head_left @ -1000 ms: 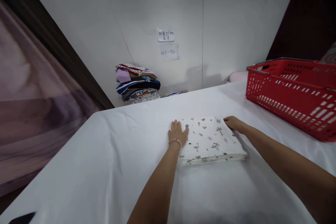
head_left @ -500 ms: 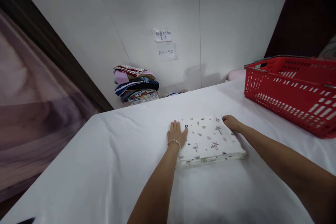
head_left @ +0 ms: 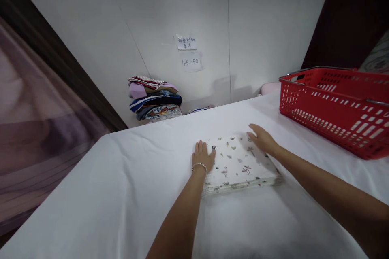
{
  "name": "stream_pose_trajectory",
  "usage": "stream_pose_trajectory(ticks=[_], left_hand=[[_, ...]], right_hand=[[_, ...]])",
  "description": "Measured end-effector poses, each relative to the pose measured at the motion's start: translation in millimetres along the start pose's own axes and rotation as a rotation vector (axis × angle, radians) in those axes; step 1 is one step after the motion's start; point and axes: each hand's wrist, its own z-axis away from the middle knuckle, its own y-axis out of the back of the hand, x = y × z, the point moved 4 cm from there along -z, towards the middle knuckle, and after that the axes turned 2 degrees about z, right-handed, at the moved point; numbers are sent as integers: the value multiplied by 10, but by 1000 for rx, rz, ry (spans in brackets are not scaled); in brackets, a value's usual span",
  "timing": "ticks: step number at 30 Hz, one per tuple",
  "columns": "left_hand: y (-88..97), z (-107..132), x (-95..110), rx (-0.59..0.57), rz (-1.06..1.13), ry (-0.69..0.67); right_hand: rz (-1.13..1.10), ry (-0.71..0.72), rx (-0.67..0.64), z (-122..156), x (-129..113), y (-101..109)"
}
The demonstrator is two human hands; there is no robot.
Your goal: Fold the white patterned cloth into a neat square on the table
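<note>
A folded white cloth (head_left: 234, 162) printed with small plants and birds lies in flat layers on the white-covered table (head_left: 158, 170). My left hand (head_left: 202, 157) rests palm down on its left edge, fingers stretched out, a thin bracelet at the wrist. Over the cloth's far right corner is my right hand (head_left: 261, 138), thumb and fingers apart. It appears to be just above the cloth or lightly touching it; I cannot tell which.
At the right stands a red plastic basket (head_left: 328, 109) with metal handles. Behind the table's far edge, a pile of folded fabrics (head_left: 154, 99) is stacked near the wall. Two paper notes (head_left: 190, 61) are stuck to the wall. A purplish curtain (head_left: 45, 141) hangs at the left.
My right hand has come off the cloth's right edge, opened, and shifted slightly left and away from me. My left hand stays on the left edge. The view has shifted slightly.
</note>
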Motion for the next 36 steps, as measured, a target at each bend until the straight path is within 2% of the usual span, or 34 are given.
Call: stream_pose_trajectory(ticks=[2,4,6,9,25,31,36], left_hand=[[0,-3,-5,7,0,-7],[4,-3,-8,10,3,-11],[9,-1,-10,8,7,-7],[14,1,-12,8,3,3],[1,-16,-11,17,8,-1],[-32,-19,-23,19,1,-2],[27,-46,6,-9,-3,2]], right_hand=[[103,223,-17,119,-202,-117],[202,295,-77,234,-285,-285],[264,286,-114,303,-282,-416],[295,280,-129,322,-242,-485],[216,147,-235,244,-130,-357],[218,116,-229,273,-7,-423],[239,109,-275,266,-77,-328]])
